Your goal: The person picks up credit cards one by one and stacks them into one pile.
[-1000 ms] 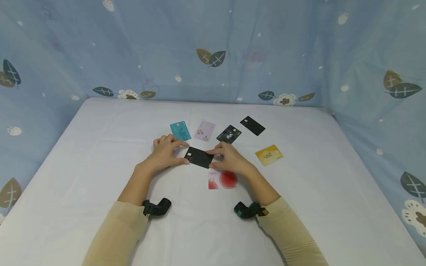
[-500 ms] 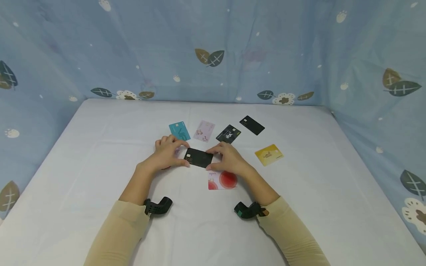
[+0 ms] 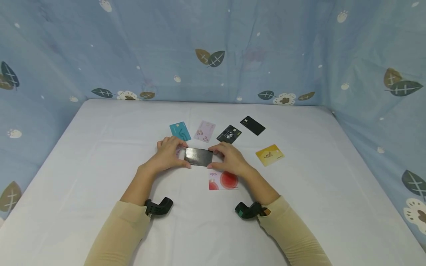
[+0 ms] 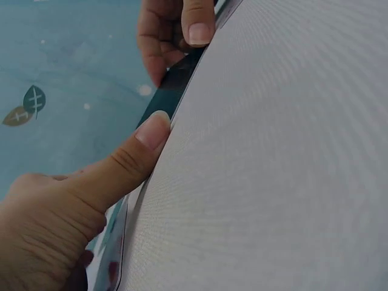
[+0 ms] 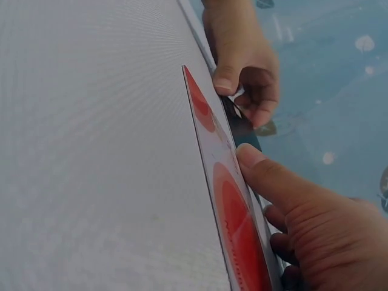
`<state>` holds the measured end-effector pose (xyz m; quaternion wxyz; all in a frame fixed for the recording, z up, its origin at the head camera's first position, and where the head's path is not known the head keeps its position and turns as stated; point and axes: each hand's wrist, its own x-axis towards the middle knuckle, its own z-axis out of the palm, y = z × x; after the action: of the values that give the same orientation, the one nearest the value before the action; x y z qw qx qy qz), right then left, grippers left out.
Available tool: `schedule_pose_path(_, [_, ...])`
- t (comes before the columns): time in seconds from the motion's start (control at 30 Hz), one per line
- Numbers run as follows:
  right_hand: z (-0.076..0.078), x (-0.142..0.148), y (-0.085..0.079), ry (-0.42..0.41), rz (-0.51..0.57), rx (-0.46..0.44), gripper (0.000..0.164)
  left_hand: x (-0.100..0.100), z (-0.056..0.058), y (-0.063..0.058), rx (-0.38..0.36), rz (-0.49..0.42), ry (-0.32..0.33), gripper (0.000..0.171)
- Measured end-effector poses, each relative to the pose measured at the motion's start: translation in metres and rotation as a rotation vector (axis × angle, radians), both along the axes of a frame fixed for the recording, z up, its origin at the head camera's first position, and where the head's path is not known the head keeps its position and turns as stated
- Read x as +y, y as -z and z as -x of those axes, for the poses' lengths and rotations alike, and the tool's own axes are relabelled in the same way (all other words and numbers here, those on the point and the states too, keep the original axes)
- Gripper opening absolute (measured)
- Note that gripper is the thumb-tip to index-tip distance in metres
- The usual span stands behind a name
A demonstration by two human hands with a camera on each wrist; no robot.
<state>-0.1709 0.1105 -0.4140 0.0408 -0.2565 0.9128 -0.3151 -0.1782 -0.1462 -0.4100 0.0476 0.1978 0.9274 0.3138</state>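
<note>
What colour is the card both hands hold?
Near-black under glare; the card shows best in the head view.

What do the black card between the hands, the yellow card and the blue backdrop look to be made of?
Held black card: likely smooth plastic, glossy, as light glares off its face.
Yellow card: probably plastic, finish unclear: flat, straight-edged and printed; coated paper is possible.
Blue backdrop: seemingly matte fabric, from its soft creases; plastic sheeting is possible.

Centre card [image 3: 198, 157]: dark, silvery glare from where I'm standing. Teal card [image 3: 180, 131], darker VIP lettering. Pale pink card [image 3: 204, 131], floral print. Black card [image 3: 229, 134] with white "Vip". Far card [image 3: 253, 126], black. Yellow card [image 3: 270, 155]. Near card [image 3: 222, 180]: whitish-pink, red circles. White tablecloth [image 3: 100, 166], blue leaf-print curtain [image 3: 166, 40].
</note>
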Motion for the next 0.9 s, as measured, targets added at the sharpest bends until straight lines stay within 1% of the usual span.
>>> schedule_pose_path(0.23, [-0.0012,0.0006,0.0014,-0.024,0.039,0.045,0.055,0.0008,0.0003,-0.0012,0.017,-0.041,0.026,0.065])
schedule_pose_path(0.4, [-0.0021,0.0013,0.0027,-0.032,0.076,0.058,0.055,0.0012,-0.0004,0.0004,0.032,-0.029,0.067,0.065])
schedule_pose_path(0.53, [-0.0019,0.0019,0.0036,-0.023,0.101,0.056,0.055,0.0006,-0.0022,-0.0003,0.049,-0.017,0.103,0.07])
schedule_pose_path(0.7, [-0.0019,0.0018,0.004,-0.014,0.126,0.037,0.059,-0.0012,-0.0045,-0.0023,0.042,-0.025,0.133,0.077])
schedule_pose_path(0.77, [-0.0018,0.0013,0.0042,-0.019,0.133,0.038,0.062,-0.0016,-0.0053,-0.003,0.06,-0.02,0.14,0.076])
schedule_pose_path(0.9, [-0.0013,-0.0001,0.0046,-0.03,0.151,0.038,0.067,-0.0012,-0.006,-0.0031,0.125,0.003,0.147,0.073])
